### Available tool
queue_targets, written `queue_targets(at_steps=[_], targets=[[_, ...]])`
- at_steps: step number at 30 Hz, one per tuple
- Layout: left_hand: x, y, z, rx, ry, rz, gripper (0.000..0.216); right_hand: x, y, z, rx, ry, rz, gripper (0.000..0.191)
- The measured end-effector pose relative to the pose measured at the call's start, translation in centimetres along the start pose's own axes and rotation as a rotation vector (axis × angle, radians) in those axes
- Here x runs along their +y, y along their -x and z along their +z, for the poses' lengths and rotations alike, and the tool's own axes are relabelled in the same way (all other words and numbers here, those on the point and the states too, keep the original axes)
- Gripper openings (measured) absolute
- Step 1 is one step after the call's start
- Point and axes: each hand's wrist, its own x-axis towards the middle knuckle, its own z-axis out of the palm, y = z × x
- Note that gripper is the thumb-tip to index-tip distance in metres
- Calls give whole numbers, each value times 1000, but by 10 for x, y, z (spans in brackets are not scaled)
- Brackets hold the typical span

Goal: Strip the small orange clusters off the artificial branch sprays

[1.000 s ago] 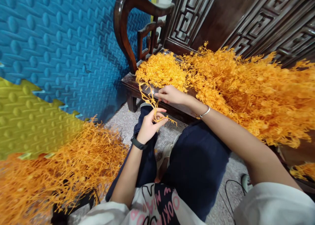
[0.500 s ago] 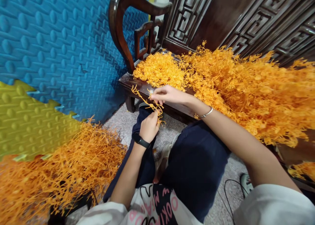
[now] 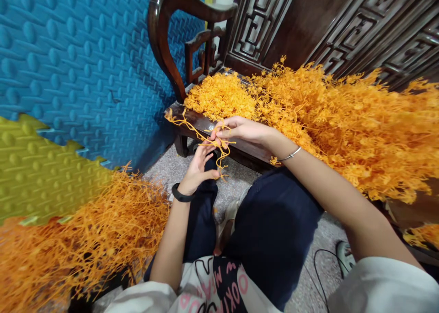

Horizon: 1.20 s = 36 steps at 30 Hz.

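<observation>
Because the strand (image 3: 221, 144) appears pinched only by the right hand (image 3: 240, 129), a loosened pinch could drop it; the left hand (image 3: 199, 169) is open, fingertips close against the strand. Pulling on crossed offshoots may tangle or snap them. Appearance: thin, orange-yellow, kinked, branching. Location: in front of the bench (image 3: 248, 155), one end extending toward the bench's corner. A heap (image 3: 343, 116) of similar material lies on the bench.

The orange strand (image 3: 196, 132) looks matt, the bench (image 3: 291, 29) glossy wood, the bracelet (image 3: 292, 155) shiny metal, the blue mat (image 3: 85, 66) bumpy
</observation>
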Motion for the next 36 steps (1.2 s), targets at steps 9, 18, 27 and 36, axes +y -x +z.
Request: queue_targets(at_steps=[9,18,27,36], targets=[[15,1,0,253,358,-19,58,3,2,0,-209,73,98,26],[20,-1,-5,319,543,-58,62,-2,5,3,-295,15,61,42],[11,1,-14,292,417,-4,69,5,-1,-6,126,150,77,20],[0,1,-16,396,451,36,72,14,1,6,-299,473,294,44]])
